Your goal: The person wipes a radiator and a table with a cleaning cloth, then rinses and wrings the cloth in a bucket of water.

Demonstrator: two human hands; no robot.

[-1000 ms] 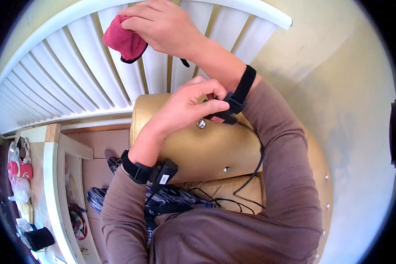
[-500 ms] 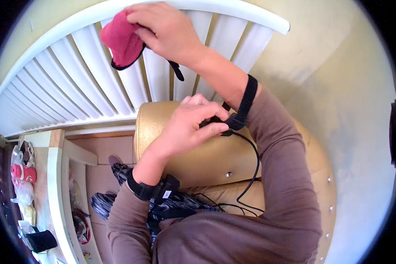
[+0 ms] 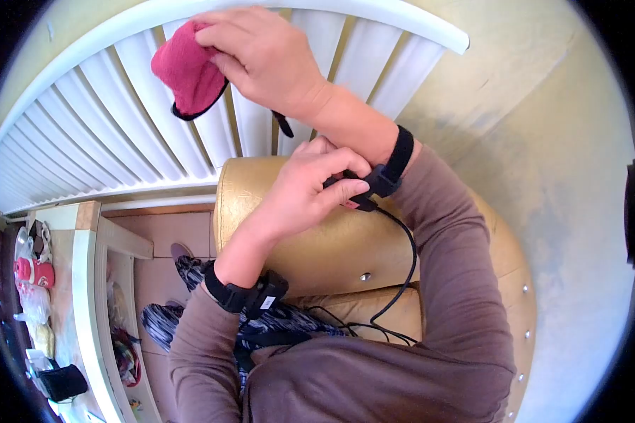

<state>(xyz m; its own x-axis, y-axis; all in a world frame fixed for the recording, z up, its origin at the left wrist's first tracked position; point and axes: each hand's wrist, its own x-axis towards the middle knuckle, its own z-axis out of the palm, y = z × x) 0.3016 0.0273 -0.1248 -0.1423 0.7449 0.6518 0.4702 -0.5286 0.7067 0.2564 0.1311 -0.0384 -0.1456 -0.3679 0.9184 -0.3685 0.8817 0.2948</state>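
My right hand [image 3: 271, 63] reaches up to the white slatted radiator [image 3: 130, 92], its fingers closed on a pink cloth [image 3: 183, 67] with black edging. The cloth hangs in front of the slats, near the top rail. A short black strap end [image 3: 283, 125] dangles below that hand. On my right forearm sits a black strap [image 3: 400, 151] with a small black device [image 3: 360, 201] and a cable. My left hand [image 3: 317, 180] pinches this device between thumb and fingers, just under the right forearm. Another black device [image 3: 267, 292] is strapped to my left wrist.
A gold padded sofa arm [image 3: 261, 240] lies beneath my hands, with black cable [image 3: 410, 261] looping over the seat. To the left stands a white-edged table [image 3: 88, 296] holding a pink bottle [image 3: 35, 273], plastic bags and a black object [image 3: 63, 383]. A wall [image 3: 543, 141] rises on the right.
My right hand and the pink cloth have shifted slightly left. The left hand has moved a little up with the small device, and a reddish mark on it now shows.
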